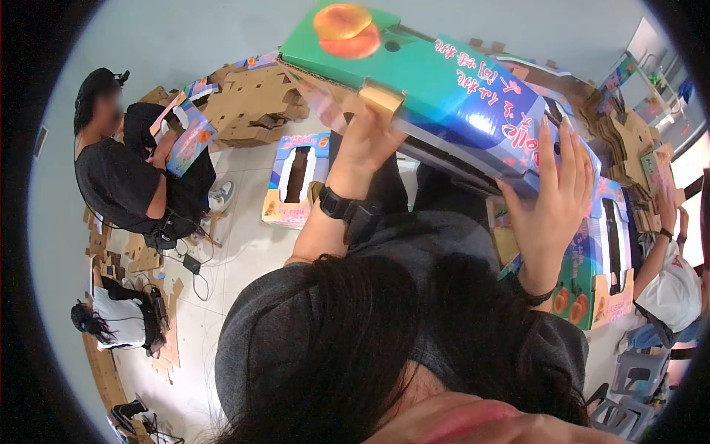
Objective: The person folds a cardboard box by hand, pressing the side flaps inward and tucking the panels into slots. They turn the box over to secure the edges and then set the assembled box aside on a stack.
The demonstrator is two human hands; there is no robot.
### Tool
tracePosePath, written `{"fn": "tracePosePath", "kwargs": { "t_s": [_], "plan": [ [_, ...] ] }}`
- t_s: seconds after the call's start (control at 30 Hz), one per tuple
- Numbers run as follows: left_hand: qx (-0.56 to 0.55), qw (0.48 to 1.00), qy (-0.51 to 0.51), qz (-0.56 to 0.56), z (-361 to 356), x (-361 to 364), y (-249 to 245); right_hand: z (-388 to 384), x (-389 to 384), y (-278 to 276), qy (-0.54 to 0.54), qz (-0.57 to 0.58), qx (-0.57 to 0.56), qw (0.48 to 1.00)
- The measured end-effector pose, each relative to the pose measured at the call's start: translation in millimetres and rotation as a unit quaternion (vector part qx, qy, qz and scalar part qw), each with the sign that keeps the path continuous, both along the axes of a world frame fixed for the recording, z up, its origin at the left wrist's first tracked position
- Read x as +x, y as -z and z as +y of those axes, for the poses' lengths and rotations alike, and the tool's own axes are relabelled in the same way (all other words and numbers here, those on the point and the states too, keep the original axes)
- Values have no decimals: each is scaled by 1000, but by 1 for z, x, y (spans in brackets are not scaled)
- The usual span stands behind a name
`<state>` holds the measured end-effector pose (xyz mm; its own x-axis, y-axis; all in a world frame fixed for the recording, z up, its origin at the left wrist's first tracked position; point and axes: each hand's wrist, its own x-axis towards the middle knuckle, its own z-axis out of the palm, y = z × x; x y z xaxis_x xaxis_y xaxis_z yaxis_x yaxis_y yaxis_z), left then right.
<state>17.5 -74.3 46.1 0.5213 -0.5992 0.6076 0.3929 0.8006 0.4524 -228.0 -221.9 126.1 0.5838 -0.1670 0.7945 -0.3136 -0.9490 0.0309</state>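
Note:
A printed cardboard peach box (444, 89), green and blue with peaches and lettering on it, is tilted in front of me at the top of the view. My left hand (366, 137), fingers closed, grips a tan cardboard flap (383, 101) at the box's near left edge. Toward the right end, my right hand (551, 196) holds the box with long fingers over its printed face and the thumb along the near edge. The underside of the box is hidden.
Another peach box (314, 177) stands on the floor by my left arm, and one more (599, 259) beyond my right. Flattened cardboard (248, 103) is heaped at the back. A person (140, 155) on the left holds a box; others work lower left and at right. Grey stools (640, 374) stand lower right.

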Motion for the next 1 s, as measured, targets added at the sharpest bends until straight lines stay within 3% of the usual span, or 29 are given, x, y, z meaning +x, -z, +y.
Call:
{"fn": "tracePosePath", "kwargs": {
  "t_s": [0.57, 0.77, 1.0],
  "plan": [
    [-18, 998, 51, -29, -2, 5, 5, -2, -3, 1, -5, -5, 5, 1000],
    [-16, 999, 31, -26, 0, 4, 7, 2, -2, -2, 1, 6, 5, 1000],
    [30, 997, -70, -12, -3, -4, 3, 2, 0, -4, 1, 10, 4, 1000]
  ]
}}
